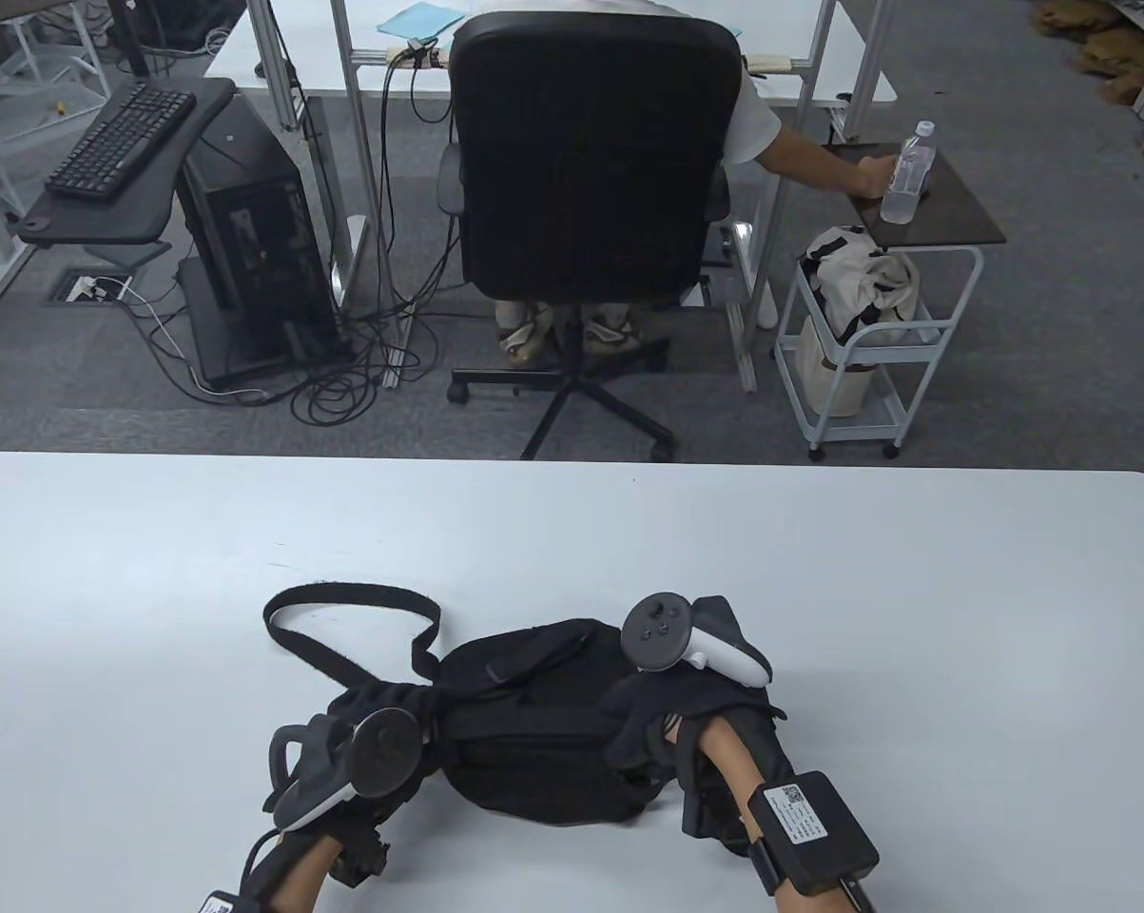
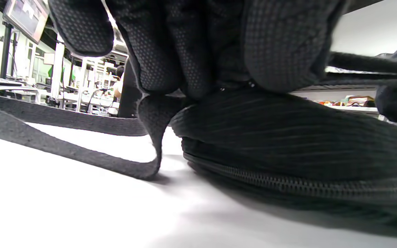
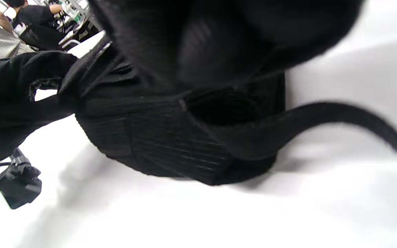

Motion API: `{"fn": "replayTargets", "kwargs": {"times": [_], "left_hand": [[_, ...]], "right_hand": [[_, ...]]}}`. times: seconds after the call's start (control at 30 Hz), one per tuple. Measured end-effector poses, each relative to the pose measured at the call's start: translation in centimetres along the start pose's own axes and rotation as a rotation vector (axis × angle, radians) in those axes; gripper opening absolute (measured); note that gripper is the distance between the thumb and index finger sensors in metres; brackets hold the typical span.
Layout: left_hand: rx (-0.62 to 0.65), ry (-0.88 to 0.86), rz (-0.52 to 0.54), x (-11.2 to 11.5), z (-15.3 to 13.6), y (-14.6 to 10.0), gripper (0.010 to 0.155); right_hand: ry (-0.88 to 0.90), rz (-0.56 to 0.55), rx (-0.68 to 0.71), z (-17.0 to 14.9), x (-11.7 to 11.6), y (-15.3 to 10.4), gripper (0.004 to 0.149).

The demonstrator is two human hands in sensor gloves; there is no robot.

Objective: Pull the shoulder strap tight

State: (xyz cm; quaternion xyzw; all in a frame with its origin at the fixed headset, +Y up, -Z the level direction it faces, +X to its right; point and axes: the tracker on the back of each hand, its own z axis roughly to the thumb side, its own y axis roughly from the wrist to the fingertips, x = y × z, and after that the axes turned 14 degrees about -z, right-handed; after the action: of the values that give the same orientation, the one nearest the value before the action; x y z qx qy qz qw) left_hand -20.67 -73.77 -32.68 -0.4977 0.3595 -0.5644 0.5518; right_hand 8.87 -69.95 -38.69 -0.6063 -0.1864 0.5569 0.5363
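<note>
A black sling bag (image 1: 533,732) lies on the white table (image 1: 866,618) near the front edge. Its black shoulder strap (image 1: 343,609) loops out to the left and back to the bag's left end. My left hand (image 1: 410,709) grips the strap where it meets the bag. In the left wrist view its fingers (image 2: 202,51) close over the strap (image 2: 64,151) just above the bag (image 2: 288,137). My right hand (image 1: 629,728) holds the bag's right end. In the right wrist view its fingers (image 3: 219,34) sit on the bag (image 3: 157,137), with a strap end (image 3: 339,117) trailing off to the right.
Beyond the table's far edge stands a black office chair (image 1: 586,162) with a person seated in it. There is a white trolley (image 1: 866,323) to the right and a computer tower (image 1: 248,238) to the left, all on the floor.
</note>
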Motion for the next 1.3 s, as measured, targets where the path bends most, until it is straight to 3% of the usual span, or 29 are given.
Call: {"fn": "replayTargets", "kwargs": {"times": [0.1, 0.2, 0.4, 0.5, 0.63, 0.7, 0.8, 1.0, 1.1, 1.17, 1.3], "left_hand": [[0.012, -0.038, -0.005, 0.0, -0.3, 0.0, 0.062], [0.017, -0.045, 0.001, 0.0, -0.3, -0.1, 0.062], [-0.002, -0.019, -0.001, 0.1, -0.4, 0.0, 0.062], [0.002, -0.017, 0.005, -0.1, -0.2, 0.0, 0.062], [-0.023, 0.03, 0.008, 0.0, -0.6, -0.1, 0.062], [-0.004, -0.033, -0.007, 0.1, -0.6, 0.0, 0.062], [-0.01, 0.006, 0.002, 0.1, -0.5, -0.1, 0.062], [0.0, 0.003, -0.027, 0.6, -0.2, 0.2, 0.062], [0.014, 0.011, -0.03, 0.7, 0.4, 0.3, 0.062], [0.009, 0.036, -0.029, 0.8, 0.6, 0.3, 0.062], [0.003, 0.02, -0.016, 1.1, 0.6, 0.3, 0.062]], "right_hand": [[0.009, 0.017, 0.022, -0.2, 0.0, -0.4, 0.049], [0.011, -0.039, -0.009, -0.6, 0.5, -0.7, 0.045], [0.081, 0.018, 0.05, -1.4, 0.8, -1.7, 0.052], [0.064, -0.04, 0.027, -2.1, 1.0, -2.1, 0.047], [0.088, 0.01, 0.039, -2.9, 1.3, -2.6, 0.053], [0.133, 0.037, 0.063, -3.1, 1.1, -2.9, 0.053], [0.08, -0.067, 0.021, -3.8, 1.4, -3.4, 0.047], [0.093, -0.055, 0.047, -5.1, 1.4, -4.7, 0.053], [0.03, -0.18, 0.046, -5.7, 1.2, -5.2, 0.049], [0.014, -0.248, 0.072, -6.5, 1.0, -5.4, 0.055], [0.163, -0.292, 0.105, -8.5, -0.1, -5.6, 0.066]]}}
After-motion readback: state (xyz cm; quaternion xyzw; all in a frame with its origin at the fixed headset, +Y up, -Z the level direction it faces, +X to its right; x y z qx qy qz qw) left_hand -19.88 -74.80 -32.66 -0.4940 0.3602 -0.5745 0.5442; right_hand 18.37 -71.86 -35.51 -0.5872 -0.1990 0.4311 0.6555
